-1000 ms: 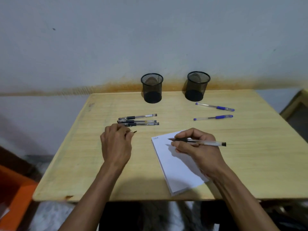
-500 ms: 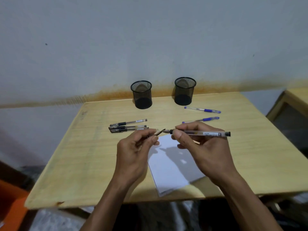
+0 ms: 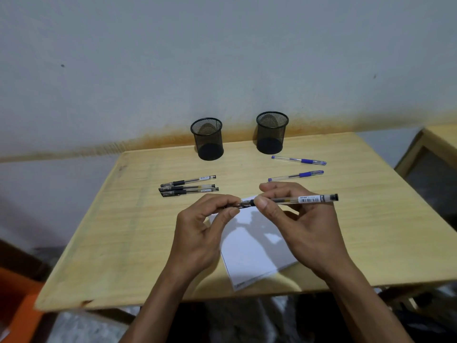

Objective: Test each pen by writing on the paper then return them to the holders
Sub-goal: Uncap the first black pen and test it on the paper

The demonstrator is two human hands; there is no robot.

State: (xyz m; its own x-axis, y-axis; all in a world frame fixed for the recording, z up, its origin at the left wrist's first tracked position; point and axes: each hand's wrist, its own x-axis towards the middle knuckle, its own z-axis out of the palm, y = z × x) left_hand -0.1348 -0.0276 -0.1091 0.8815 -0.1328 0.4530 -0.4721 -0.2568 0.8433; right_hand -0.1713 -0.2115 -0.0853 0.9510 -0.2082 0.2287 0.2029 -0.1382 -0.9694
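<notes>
My right hand point(image 3: 294, 226) holds a clear black pen point(image 3: 304, 199) level above the white paper pad point(image 3: 249, 253). My left hand point(image 3: 205, 229) pinches the pen's black cap point(image 3: 235, 206) against the pen's tip, so both hands meet over the pad's far corner. Three black pens point(image 3: 188, 187) lie side by side on the table, left of the hands. Two blue pens point(image 3: 298, 160) point(image 3: 295, 176) lie at the right behind my right hand. Two black mesh holders point(image 3: 207, 138) point(image 3: 271, 132) stand at the table's back edge, both looking empty.
The wooden table point(image 3: 118, 233) stands against a grey wall. A second wooden piece of furniture point(image 3: 435, 144) is at the far right. Something orange point(image 3: 14, 303) sits on the floor at the lower left.
My right hand lifted the pen off the paper, and my left hand brought the cap over from the left. The cap now meets the pen's tip.
</notes>
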